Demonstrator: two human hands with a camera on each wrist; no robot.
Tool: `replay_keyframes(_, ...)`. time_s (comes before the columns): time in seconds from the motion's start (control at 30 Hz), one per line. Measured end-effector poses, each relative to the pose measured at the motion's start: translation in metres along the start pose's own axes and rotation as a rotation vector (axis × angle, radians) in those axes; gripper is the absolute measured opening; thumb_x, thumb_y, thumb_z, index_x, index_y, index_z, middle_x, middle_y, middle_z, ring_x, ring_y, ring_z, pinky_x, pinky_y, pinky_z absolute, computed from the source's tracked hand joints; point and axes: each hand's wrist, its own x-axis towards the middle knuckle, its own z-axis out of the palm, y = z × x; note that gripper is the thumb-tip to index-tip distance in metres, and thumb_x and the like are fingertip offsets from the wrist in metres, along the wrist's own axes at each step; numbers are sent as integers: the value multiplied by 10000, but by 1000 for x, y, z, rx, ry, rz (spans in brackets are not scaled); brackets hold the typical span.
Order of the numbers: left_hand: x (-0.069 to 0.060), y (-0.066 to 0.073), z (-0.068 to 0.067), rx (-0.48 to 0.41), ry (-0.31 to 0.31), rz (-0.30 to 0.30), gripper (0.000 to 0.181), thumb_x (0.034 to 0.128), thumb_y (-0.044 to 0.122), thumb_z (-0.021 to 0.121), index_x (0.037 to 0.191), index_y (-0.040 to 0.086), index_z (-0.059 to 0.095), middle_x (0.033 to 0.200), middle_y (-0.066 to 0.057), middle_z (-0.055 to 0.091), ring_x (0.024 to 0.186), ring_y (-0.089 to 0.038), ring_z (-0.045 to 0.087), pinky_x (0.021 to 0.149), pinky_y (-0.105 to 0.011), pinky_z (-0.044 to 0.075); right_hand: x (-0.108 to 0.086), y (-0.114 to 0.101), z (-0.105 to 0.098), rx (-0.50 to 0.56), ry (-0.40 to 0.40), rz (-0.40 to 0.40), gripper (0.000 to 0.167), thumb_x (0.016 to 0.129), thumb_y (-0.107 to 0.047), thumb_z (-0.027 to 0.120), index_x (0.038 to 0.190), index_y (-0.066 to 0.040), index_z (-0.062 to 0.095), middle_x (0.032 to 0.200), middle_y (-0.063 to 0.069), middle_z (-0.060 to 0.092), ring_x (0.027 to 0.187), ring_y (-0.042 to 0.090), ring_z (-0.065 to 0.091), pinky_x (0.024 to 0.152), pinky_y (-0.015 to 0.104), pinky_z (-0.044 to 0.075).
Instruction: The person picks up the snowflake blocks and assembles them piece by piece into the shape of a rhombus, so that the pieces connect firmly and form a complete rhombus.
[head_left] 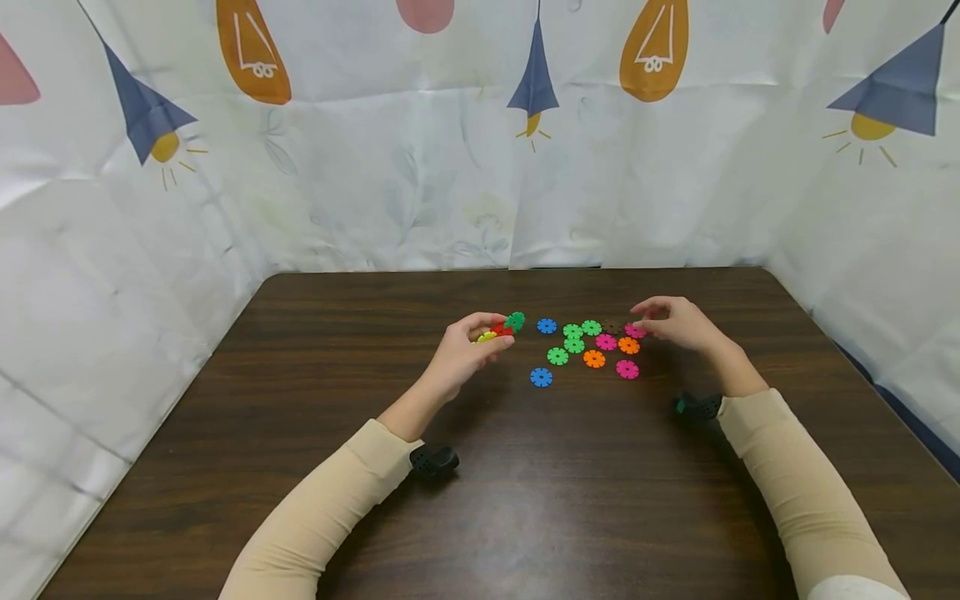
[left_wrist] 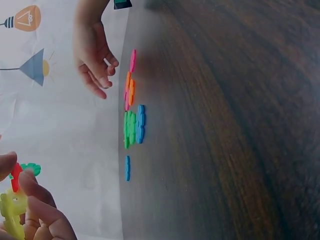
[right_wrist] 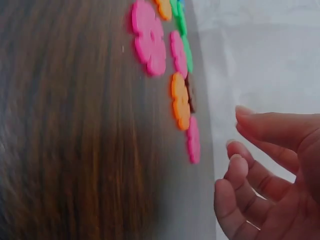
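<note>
My left hand (head_left: 463, 346) pinches a small joined group of notched plastic discs: a yellow disc (left_wrist: 12, 212), a red disc (left_wrist: 16, 177) and a green disc (head_left: 515, 322). Fingers cover part of the yellow and red ones. Over the right end of the loose discs hovers my right hand (head_left: 681, 323), its fingers loosely bent and nothing between them. Closest to it lies a pink disc (right_wrist: 194, 140), apart from the fingertips in the right wrist view. An orange disc (right_wrist: 180, 101) and a brown disc (right_wrist: 191, 92) lie beside that one.
Several more discs lie flat between the hands: light green discs (head_left: 557, 357), a far blue disc (head_left: 547, 326), a near blue disc (head_left: 541, 377), another orange disc (head_left: 594, 359) and a pink disc (head_left: 627, 369). The dark wooden table (head_left: 570, 500) meets a patterned white curtain (head_left: 435, 183) behind.
</note>
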Motion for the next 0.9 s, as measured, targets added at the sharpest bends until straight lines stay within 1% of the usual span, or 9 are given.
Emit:
replay_keyframes(0.07,0,0,0,11,-3,2,356,938,102,752,1274,29,658,1003,-32,716,734,-301,590,616,-265,443,2,3,-1,1,-29,20,378,1012,-178,676,1302,57,621,1067,167,628,852,270,602,739,335,521)
replay_keyframes(0.27,-1,-1,0,47,-22,1,351,941,126,755,1269,41,662,991,-22,713,836,-424,608,647,-299,449,10,8,-2,5,-93,44,388,995,-172,699,1280,77,611,981,123,603,806,251,567,715,341,516)
replay_keyframes(0.33,-1,-1,1,55,-28,2,348,943,126,753,1266,38,662,987,-25,713,860,-447,605,649,-307,447,12,9,-1,-3,-101,52,400,989,-184,710,1274,77,609,956,113,600,804,256,567,715,343,516)
replay_keyframes(0.5,-1,-1,1,60,-32,2,355,926,117,770,1255,34,665,957,-18,699,856,-445,600,640,-305,445,16,12,0,-41,-102,80,391,982,-191,719,1247,72,603,962,114,581,796,256,557,709,335,509)
replay_keyframes(0.6,-1,-2,1,57,-36,3,372,912,107,785,1255,28,664,959,-30,695,838,-412,604,647,-306,458,17,12,1,-51,-99,96,377,974,-193,729,1219,67,608,957,120,568,779,249,536,692,332,493)
replay_keyframes(0.7,0,-3,1,61,-43,7,390,901,95,795,1259,19,660,1001,-56,705,804,-310,613,676,-323,482,17,12,-1,-48,-97,103,371,965,-196,740,1190,69,612,956,128,564,778,256,524,688,338,483)
replay_keyframes(0.8,1,-4,1,71,-54,18,417,882,79,808,1265,15,656,1051,-86,705,853,-208,600,727,-338,502,16,13,-2,-33,-90,108,349,958,-184,748,1147,65,593,964,136,559,799,270,519,697,344,481)
replay_keyframes(0.9,1,-4,2,86,-65,36,442,856,52,819,1265,14,657,1077,-106,698,952,-191,587,774,-319,505,16,14,-3,-18,-78,111,323,951,-164,754,1100,39,553,954,125,554,806,268,516,699,342,482)
